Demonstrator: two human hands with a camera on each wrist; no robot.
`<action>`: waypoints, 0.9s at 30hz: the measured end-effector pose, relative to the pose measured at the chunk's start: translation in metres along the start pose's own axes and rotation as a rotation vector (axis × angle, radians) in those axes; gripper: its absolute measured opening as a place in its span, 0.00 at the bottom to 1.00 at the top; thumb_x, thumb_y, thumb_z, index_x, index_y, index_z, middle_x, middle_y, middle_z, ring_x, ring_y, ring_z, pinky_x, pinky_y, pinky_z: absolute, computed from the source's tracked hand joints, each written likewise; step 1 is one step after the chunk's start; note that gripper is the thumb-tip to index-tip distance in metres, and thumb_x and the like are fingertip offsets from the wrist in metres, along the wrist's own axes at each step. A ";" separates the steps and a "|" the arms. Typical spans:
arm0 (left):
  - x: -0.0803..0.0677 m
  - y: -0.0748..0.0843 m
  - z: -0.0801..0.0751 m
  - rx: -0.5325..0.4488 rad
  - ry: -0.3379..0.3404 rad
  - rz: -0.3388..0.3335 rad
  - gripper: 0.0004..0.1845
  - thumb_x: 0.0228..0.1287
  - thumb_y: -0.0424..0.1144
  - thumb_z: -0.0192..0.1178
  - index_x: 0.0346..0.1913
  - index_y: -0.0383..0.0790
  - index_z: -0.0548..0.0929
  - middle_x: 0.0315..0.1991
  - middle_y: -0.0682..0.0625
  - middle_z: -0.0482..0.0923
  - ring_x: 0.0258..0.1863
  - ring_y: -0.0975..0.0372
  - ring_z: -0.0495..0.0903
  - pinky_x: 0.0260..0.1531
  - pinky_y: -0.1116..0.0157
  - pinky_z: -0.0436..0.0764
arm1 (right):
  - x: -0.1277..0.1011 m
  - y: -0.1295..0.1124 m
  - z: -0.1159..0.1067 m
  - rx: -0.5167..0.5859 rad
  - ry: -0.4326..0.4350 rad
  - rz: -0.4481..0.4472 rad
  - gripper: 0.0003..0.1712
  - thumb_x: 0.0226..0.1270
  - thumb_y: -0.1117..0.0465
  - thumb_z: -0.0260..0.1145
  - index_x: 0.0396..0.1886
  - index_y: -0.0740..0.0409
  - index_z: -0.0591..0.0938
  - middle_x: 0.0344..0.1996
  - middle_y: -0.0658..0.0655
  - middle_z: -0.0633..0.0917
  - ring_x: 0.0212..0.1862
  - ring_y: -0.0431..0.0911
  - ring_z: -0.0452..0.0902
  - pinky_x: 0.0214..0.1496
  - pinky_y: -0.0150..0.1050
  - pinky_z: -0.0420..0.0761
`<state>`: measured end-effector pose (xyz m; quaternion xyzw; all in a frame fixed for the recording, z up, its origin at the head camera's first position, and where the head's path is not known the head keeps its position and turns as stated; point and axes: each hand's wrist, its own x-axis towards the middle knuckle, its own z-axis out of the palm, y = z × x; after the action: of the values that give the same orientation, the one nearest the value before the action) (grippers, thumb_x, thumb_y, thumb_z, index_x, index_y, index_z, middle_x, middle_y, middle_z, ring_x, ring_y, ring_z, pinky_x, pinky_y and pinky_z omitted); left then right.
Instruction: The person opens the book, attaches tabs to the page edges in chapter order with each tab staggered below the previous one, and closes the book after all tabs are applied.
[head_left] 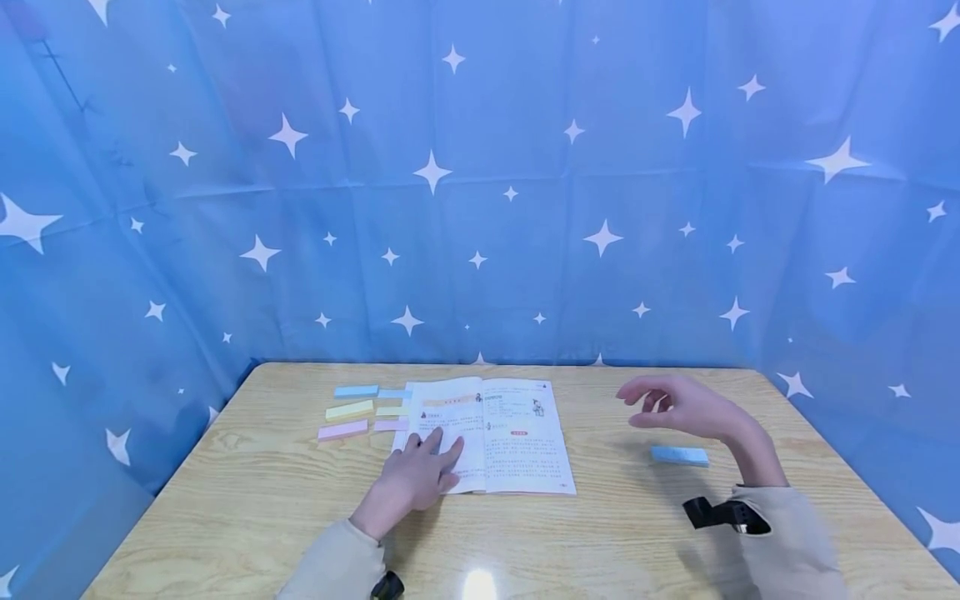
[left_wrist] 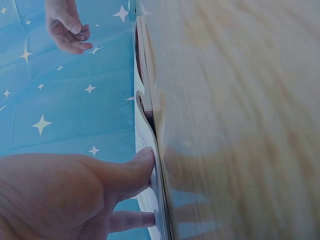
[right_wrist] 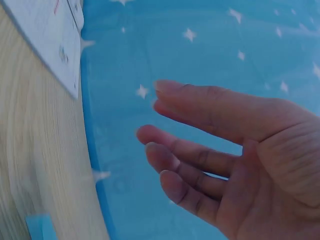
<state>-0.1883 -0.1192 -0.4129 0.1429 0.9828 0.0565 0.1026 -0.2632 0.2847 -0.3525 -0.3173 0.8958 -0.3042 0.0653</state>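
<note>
Left hand (head_left: 415,482) nearest me: fingers straight, flat on left page of open book (head_left: 491,433) at bench (head_left: 247,500) centre, pinning it. Right hand (head_left: 686,408) hovers above bench, fingers loosely spread, holding nothing. Blue sticky pad (head_left: 679,455) lies under it, not touched. My read: page held, marker pick pending; next move needs right hand down onto pad. Spare coloured pads (head_left: 352,410) beyond, left of book.

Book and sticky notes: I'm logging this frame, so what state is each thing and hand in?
Book: open, flat on the table.
Left hand: fingers straight, pressing the left page.
Right hand: raised, relaxed, holding nothing.
Blue sticky pad: flat, untouched.
Sticky strips: lying left of the book.
</note>
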 end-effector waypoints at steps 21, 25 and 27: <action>0.001 0.001 0.000 0.013 0.002 -0.007 0.29 0.79 0.51 0.50 0.78 0.53 0.64 0.77 0.42 0.58 0.72 0.39 0.61 0.62 0.40 0.70 | -0.042 0.087 -0.008 0.162 -0.107 0.129 0.21 0.66 0.61 0.72 0.55 0.66 0.81 0.49 0.63 0.83 0.48 0.50 0.80 0.45 0.36 0.80; 0.001 0.001 0.001 0.007 0.001 -0.009 0.29 0.79 0.51 0.50 0.78 0.53 0.64 0.77 0.42 0.58 0.72 0.39 0.60 0.63 0.40 0.69 | -0.043 0.096 -0.004 0.204 -0.142 0.139 0.20 0.64 0.63 0.74 0.53 0.67 0.81 0.47 0.62 0.84 0.46 0.49 0.80 0.44 0.34 0.79; 0.001 0.001 0.002 0.008 0.002 -0.008 0.29 0.79 0.51 0.50 0.78 0.53 0.64 0.77 0.42 0.58 0.72 0.39 0.60 0.62 0.40 0.70 | -0.043 0.099 -0.002 0.229 -0.155 0.123 0.19 0.63 0.64 0.74 0.51 0.69 0.81 0.44 0.61 0.84 0.43 0.46 0.79 0.42 0.34 0.78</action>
<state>-0.1892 -0.1182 -0.4146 0.1396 0.9836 0.0525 0.1016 -0.2824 0.3725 -0.4124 -0.2750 0.8653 -0.3743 0.1884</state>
